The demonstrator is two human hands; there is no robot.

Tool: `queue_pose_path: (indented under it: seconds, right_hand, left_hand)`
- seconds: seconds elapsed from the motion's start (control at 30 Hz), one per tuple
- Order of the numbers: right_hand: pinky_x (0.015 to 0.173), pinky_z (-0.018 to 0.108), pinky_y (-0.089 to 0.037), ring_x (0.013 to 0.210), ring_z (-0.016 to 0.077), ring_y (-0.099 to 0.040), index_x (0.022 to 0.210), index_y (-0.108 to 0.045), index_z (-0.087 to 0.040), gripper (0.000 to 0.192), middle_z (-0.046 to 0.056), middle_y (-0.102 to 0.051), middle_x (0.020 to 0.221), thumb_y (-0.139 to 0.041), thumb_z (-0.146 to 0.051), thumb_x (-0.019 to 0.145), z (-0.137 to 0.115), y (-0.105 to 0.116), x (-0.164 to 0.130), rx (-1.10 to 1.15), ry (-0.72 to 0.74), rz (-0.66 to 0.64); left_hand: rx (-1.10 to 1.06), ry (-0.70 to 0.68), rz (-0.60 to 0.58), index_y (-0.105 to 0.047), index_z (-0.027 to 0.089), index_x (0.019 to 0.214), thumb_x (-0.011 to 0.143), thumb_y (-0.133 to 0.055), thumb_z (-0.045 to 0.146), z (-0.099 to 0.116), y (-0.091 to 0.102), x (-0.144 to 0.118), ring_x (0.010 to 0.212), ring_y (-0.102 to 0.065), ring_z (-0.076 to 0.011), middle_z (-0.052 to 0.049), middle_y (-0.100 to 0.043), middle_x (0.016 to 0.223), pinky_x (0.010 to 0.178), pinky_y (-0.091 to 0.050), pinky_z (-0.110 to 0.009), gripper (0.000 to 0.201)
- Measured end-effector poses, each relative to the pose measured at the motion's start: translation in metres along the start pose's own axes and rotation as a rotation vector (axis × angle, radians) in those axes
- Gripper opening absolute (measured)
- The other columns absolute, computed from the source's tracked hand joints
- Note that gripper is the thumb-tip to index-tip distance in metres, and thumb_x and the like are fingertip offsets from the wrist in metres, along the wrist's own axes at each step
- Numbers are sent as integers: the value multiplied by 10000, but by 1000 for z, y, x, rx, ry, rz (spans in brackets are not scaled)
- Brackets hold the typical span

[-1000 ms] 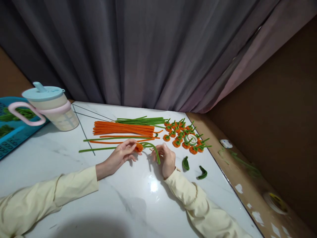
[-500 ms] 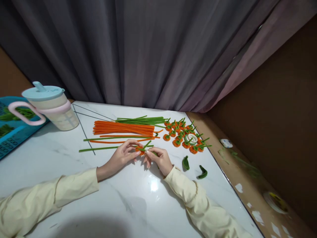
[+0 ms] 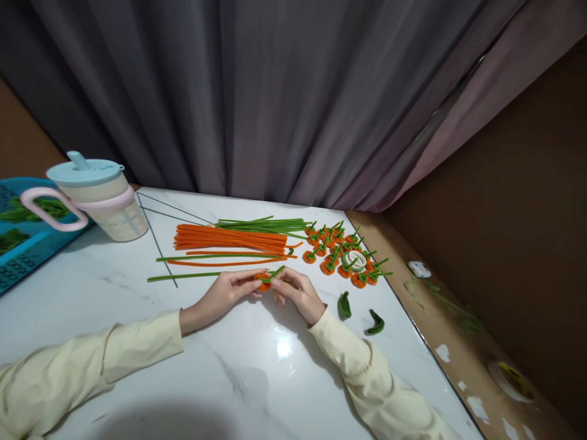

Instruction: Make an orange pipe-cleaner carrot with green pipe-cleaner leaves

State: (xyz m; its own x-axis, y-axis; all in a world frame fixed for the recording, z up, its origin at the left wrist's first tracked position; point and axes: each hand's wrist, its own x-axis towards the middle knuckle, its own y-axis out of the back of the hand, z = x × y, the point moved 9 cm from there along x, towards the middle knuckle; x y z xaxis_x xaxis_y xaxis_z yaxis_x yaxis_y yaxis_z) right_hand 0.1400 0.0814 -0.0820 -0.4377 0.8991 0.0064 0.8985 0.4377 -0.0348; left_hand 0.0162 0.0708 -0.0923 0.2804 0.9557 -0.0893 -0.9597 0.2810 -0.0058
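Between my two hands is a small orange pipe-cleaner pumpkin (image 3: 263, 285) with a green stem. My left hand (image 3: 233, 289) pinches its left side between thumb and fingers. On the right, my right hand (image 3: 297, 289) is closed with thumb and finger on the green pipe cleaner (image 3: 277, 272) at its top. Just beyond the hands lie a bundle of orange pipe cleaners (image 3: 229, 238) and a bundle of green ones (image 3: 261, 225). Several finished pumpkins (image 3: 329, 264) with green stems sit to the right, with a roll of tape (image 3: 354, 260) among them.
Two dark green folded pieces (image 3: 343, 305) lie right of my right hand. A lidded cup (image 3: 110, 208) with a pink handle stands at left beside a blue basket (image 3: 27, 263). Past the table's right edge are a white item (image 3: 419, 269), paper scraps and a tape roll (image 3: 511, 380).
My right hand's fingers have shifted slightly on the green pipe cleaner, and the left fingers have closed flatter around the pumpkin. The view has moved a little.
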Motion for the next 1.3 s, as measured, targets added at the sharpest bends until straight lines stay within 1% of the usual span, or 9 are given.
queue_pose_path:
  seconds: [0.17, 0.33, 0.5, 0.7, 0.83, 0.97, 1.1, 1.2, 1.3]
  right_hand:
    - [380, 205, -328, 371, 69, -411, 689, -514, -156, 455, -55, -479, 464, -635, -595, 712, 3, -9, 1, -133, -100, -112]
    - [376, 201, -313, 349, 59, -383, 647, -484, -166, 454, -52, -465, 449, -565, -596, 768, 3, -22, -3, -193, -142, -287]
    - [401, 196, -311, 361, 62, -374, 703, -474, -176, 241, -74, -435, 448, -533, -360, 847, -3, -24, -5, -311, -127, -312]
    - [489, 209, -331, 444, 76, -402, 650, -474, -174, 178, -61, -437, 473, -480, -144, 825, -13, -21, -3, -473, -29, -233]
    - [494, 210, -325, 444, 75, -392, 700, -470, -175, 125, -73, -434, 476, -474, -139, 820, -11, -21, -4, -442, -59, -217]
    - [465, 199, -318, 413, 72, -379, 722, -460, -189, 105, -92, -410, 441, -484, -136, 809, -19, -26, -8, -467, -28, -289]
    - [435, 188, -341, 373, 60, -415, 755, -468, -189, 101, -65, -501, 495, -451, -190, 855, -17, -32, -14, -476, -72, -399]
    - [404, 185, -339, 345, 60, -425, 763, -467, -189, 105, -52, -535, 523, -427, -195, 859, -12, -32, -15, -430, -113, -388]
    - [446, 197, -364, 364, 72, -437, 726, -483, -190, 121, -54, -538, 498, -436, -129, 819, -16, -32, -15, -511, -53, -335]
  left_hand:
    - [225, -232, 48, -691, 212, 1081, 818, -606, 308, 18, 3, -7, 1094, -605, -230, -36, -661, 1171, 966, -482, -344, 293]
    - [393, -561, 85, -680, 229, 1101, 850, -585, 217, 35, 1, -21, 1004, -655, -202, -45, -688, 1117, 875, -542, -295, 268]
    - [509, -873, 98, -617, 236, 1197, 872, -540, 122, 47, -9, -40, 988, -651, -180, -60, -688, 1107, 846, -549, -273, 353]
    - [455, -747, 157, -650, 191, 1065, 862, -565, 157, 44, -4, -35, 807, -698, -149, -44, -723, 990, 714, -579, -218, 223]
    - [423, -850, 102, -679, 174, 879, 862, -553, 137, 51, -9, -40, 885, -681, -171, -74, -723, 990, 778, -565, -268, 132]
    - [469, -812, 42, -687, 191, 887, 881, -481, 115, 50, -13, -40, 894, -671, -185, -80, -722, 996, 773, -554, -302, 220]
    - [466, -794, -29, -687, 191, 906, 889, -451, 140, 47, -18, -40, 905, -666, -209, -105, -717, 1004, 776, -549, -345, 242]
    - [453, -794, -48, -685, 187, 910, 889, -468, 163, 46, -18, -40, 898, -667, -214, -122, -712, 1017, 773, -546, -354, 220]
    - [434, -826, -65, -682, 191, 936, 894, -459, 143, 46, -19, -43, 898, -664, -207, -120, -710, 1019, 768, -543, -348, 232]
